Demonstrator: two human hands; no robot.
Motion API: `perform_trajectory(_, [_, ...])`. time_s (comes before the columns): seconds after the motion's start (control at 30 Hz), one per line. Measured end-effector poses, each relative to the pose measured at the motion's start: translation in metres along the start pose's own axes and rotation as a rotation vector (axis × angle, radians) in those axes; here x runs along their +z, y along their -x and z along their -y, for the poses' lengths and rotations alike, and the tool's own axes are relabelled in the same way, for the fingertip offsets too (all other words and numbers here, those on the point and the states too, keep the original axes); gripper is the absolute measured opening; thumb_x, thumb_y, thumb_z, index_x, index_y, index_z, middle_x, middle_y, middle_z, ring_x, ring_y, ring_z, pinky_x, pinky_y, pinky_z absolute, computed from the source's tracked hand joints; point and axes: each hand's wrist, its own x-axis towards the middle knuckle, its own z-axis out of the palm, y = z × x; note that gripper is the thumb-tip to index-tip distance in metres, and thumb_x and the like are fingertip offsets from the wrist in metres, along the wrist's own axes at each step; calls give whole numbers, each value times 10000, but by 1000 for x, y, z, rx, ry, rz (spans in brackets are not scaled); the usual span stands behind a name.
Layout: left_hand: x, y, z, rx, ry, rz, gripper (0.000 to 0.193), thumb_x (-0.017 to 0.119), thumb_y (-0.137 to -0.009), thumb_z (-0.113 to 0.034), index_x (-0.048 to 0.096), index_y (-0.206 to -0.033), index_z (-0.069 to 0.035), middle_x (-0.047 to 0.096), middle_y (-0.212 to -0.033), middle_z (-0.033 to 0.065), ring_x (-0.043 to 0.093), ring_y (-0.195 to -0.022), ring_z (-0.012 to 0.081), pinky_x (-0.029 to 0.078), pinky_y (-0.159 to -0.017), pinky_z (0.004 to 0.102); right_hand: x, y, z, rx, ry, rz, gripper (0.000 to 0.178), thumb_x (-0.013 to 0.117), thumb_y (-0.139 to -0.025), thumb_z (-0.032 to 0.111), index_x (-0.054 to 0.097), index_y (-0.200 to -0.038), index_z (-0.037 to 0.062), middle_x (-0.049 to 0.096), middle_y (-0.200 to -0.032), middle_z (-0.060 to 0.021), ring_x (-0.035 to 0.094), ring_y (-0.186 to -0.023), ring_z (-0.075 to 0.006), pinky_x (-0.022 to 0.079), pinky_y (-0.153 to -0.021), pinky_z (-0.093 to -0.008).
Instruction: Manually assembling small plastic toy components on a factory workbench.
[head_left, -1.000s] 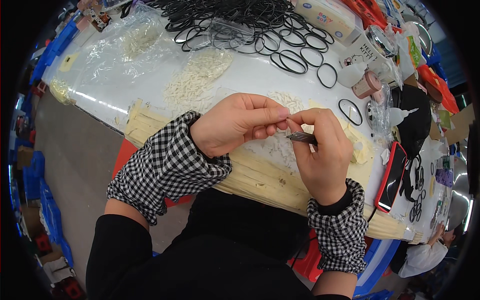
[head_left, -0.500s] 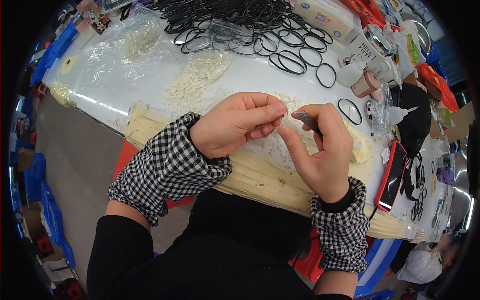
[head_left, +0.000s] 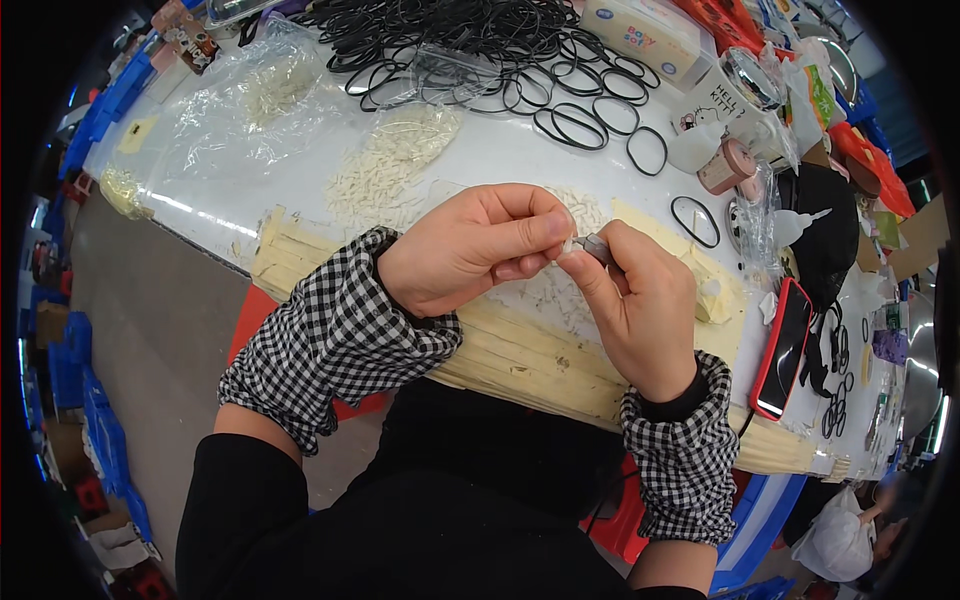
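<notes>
Near the table's front edge, my left hand (head_left: 475, 240) is closed in a pinch, thumb against the bent fingers. At its fingertips shows a tiny white piece (head_left: 570, 246). My right hand (head_left: 645, 305) is closed on a small grey metal blade-like tool (head_left: 596, 249), pressed between thumb and forefinger, its tip at the white piece. The fingers partly hide both things, so the exact kind of either is unclear. Behind my hands lies a heap of small white pieces (head_left: 375, 182), partly in a clear bag. More white bits (head_left: 545, 293) are scattered beneath my hands.
A tangle of black rings (head_left: 440, 40) covers the far side, with single rings (head_left: 647, 150) nearer. Yellowish tape (head_left: 520, 350) covers the front edge. At right lie a red-cased phone (head_left: 783, 350), a pink jar (head_left: 728, 167) and a white squeeze bottle (head_left: 697, 147). A tissue box (head_left: 650, 40) stands behind.
My right hand has closed its thumb and forefinger and moved left, bringing the grey tool up to the white piece. My left hand has stayed in nearly the same place.
</notes>
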Motion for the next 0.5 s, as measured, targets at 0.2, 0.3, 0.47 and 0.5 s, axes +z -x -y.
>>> perform_trajectory(0.2, [1,0,1,13,47,7,171,526,-981,-221,551,-941,-56,491,-788,-42,394,-665,33,340,-589,161,1,0,1,-20,2,-11,359,680,-837,335,514,-697,49,534,-619,-68,518,-522,-246,393,-463,-340])
perform_trajectory(0.3, [2,-2,4,11,82,27,166,526,-980,-218,546,-945,-58,483,-784,-38,382,-651,37,335,-577,166,1,2,-1,-36,7,-23,354,680,-836,335,515,-698,53,523,-612,-63,509,-516,-239,388,-460,-337])
perform_trajectory(0.47, [-4,-1,8,49,174,96,125,554,-967,-186,581,-977,-64,536,-828,-35,449,-690,31,383,-600,150,0,2,1,-58,31,-16,339,683,-835,329,522,-701,62,516,-606,-56,505,-507,-229,385,-452,-329])
perform_trajectory(0.5, [-4,-2,8,52,179,100,125,554,-967,-185,580,-978,-63,536,-831,-34,449,-690,32,384,-600,150,1,2,0,-63,37,-15,336,684,-834,328,524,-702,64,517,-605,-54,506,-505,-227,385,-450,-328])
